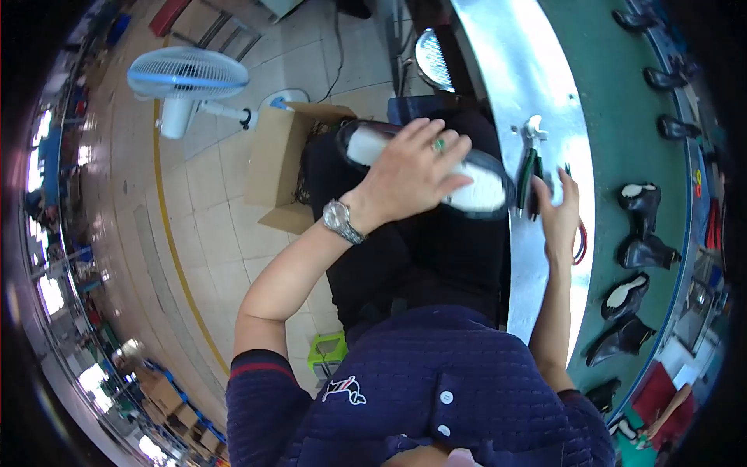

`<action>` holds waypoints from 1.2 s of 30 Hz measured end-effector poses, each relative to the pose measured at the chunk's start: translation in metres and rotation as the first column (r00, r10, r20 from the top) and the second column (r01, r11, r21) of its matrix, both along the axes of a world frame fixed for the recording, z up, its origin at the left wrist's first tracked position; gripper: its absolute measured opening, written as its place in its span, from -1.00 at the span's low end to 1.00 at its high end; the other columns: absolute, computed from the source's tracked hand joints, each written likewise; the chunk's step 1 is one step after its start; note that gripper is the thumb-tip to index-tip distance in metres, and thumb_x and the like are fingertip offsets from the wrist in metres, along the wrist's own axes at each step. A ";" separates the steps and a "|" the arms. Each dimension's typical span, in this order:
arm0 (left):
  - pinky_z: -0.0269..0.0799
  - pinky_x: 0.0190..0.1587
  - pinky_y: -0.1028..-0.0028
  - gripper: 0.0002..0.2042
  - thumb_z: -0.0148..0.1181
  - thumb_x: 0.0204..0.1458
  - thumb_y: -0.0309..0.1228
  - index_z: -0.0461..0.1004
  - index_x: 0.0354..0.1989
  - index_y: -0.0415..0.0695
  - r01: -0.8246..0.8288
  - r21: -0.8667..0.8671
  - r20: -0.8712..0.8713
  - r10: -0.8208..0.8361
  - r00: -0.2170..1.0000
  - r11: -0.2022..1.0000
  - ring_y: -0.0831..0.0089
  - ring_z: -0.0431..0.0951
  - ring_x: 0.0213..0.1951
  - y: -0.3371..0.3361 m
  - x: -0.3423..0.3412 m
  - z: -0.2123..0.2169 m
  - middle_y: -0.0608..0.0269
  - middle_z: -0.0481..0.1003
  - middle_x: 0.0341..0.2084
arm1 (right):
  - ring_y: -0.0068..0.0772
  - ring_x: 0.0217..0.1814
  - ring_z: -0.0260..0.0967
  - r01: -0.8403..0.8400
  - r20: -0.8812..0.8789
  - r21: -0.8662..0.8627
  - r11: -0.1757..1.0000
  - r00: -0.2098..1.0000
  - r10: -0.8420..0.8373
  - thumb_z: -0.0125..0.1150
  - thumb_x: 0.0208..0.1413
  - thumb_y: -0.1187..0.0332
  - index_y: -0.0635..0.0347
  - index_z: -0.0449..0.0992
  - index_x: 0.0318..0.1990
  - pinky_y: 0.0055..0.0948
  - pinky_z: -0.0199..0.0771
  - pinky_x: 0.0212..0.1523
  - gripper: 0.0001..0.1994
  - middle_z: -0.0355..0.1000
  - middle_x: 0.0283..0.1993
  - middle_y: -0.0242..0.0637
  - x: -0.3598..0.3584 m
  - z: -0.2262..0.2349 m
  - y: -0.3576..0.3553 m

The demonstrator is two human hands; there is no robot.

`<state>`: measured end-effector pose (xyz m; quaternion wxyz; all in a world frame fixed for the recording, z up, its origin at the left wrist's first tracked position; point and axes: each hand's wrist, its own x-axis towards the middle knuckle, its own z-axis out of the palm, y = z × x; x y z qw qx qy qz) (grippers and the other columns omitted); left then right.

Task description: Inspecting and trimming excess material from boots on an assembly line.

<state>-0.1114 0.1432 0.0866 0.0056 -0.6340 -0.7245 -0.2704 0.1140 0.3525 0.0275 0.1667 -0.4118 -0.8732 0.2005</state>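
Note:
Across my lap lies a dark shoe point(481, 191) with its white underside facing up. My left hand point(412, 167) rests over its middle and holds it, fingers bent over the far side; the hand covers the shoe's centre. On the metal bench to my right is a pair of pliers point(527, 175) with dark green handles and a shiny metal head pointing away from me. My right hand point(559, 214) is beside the handles, thumb and fingers apart, one fingertip close to or touching a handle. A red ring-shaped piece point(580, 243) shows partly beside that wrist.
The metal bench point(506, 47) runs along my right. Beyond it, a green conveyor point(591, 117) carries several dark boots point(650, 253). An open cardboard box point(272, 159) stands left of my knees, near a fan point(187, 74). A lamp point(434, 58) is ahead; a green stool point(327, 349) is behind left.

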 end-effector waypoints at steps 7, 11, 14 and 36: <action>0.41 -0.06 0.25 -0.58 0.15 0.13 -0.13 0.51 0.00 -0.22 0.017 -0.212 0.460 0.085 0.884 0.977 0.06 0.53 -0.11 0.046 -0.068 0.018 0.01 0.54 -0.15 | 0.05 0.05 0.34 0.020 0.162 0.050 0.999 0.986 -0.028 0.24 0.09 0.14 0.27 0.39 0.15 -0.14 0.37 0.02 -0.47 0.38 0.01 0.01 -0.045 -0.029 0.007; 0.44 -0.17 0.17 -0.67 0.08 0.19 -0.26 0.50 -0.02 -0.26 -0.127 -0.179 0.240 0.168 0.956 0.976 0.02 0.55 -0.21 0.052 -0.069 0.013 -0.04 0.55 -0.30 | -0.15 0.00 0.40 0.058 0.072 -0.556 0.829 0.997 -0.021 0.10 0.15 0.21 0.22 0.32 0.26 -0.25 0.38 0.00 -0.48 0.47 -0.04 -0.09 -0.039 -0.003 0.035; 0.45 -0.27 0.13 -0.76 0.01 0.23 -0.31 0.44 -0.26 -0.28 -0.174 -0.142 0.099 0.189 0.977 0.975 -0.03 0.55 -0.36 0.056 -0.059 0.009 -0.06 0.53 -0.40 | -0.53 -0.15 0.41 -0.006 -0.135 -0.820 0.572 0.974 -0.183 0.11 0.21 0.22 0.23 0.27 0.31 -0.53 0.30 0.00 -0.46 0.50 -0.16 -0.34 -0.041 0.034 0.035; 0.21 0.21 0.20 -0.16 0.49 -0.33 -0.46 0.22 0.23 -0.32 -0.397 -0.070 0.167 0.403 0.900 0.915 0.02 0.34 0.12 0.025 0.013 0.002 -0.04 0.41 0.05 | 0.13 -0.44 0.46 -0.595 0.054 -0.531 0.603 0.686 0.725 0.07 0.21 0.41 0.21 0.04 0.35 -0.06 0.40 -0.41 -0.43 0.48 -0.31 0.14 -0.111 0.121 -0.022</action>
